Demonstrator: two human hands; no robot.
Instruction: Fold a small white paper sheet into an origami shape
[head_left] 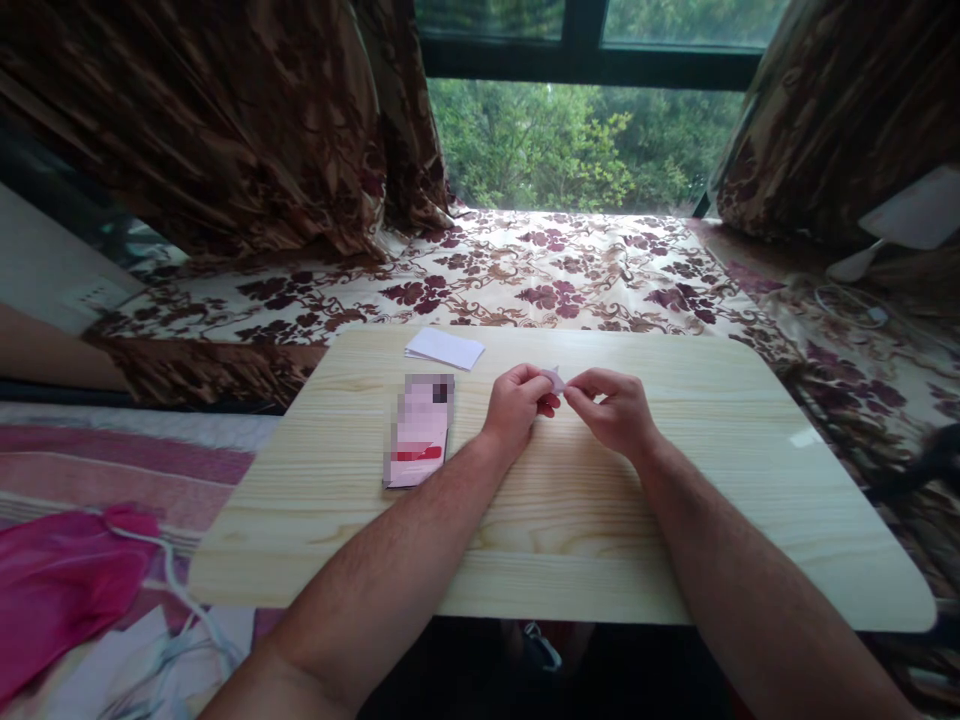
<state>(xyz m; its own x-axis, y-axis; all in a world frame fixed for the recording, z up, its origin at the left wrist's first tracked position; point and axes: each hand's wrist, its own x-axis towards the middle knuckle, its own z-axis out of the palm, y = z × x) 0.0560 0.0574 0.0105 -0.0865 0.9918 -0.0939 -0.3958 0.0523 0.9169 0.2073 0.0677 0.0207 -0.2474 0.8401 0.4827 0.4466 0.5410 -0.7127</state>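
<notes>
My left hand point(516, 405) and my right hand point(613, 408) meet just above the middle of a light wooden table point(570, 520). Both pinch a small folded piece of paper point(553, 380), pale on top with a red part showing beneath, held between the fingertips. The fingers of both hands are curled closed around it, and most of the paper is hidden by them.
A phone point(418, 432) lies flat on the table left of my left hand. A small stack of white paper point(445, 348) sits near the far edge. Floral fabric, curtains and a window lie behind; a pink cloth point(52, 580) and white cable lie at lower left.
</notes>
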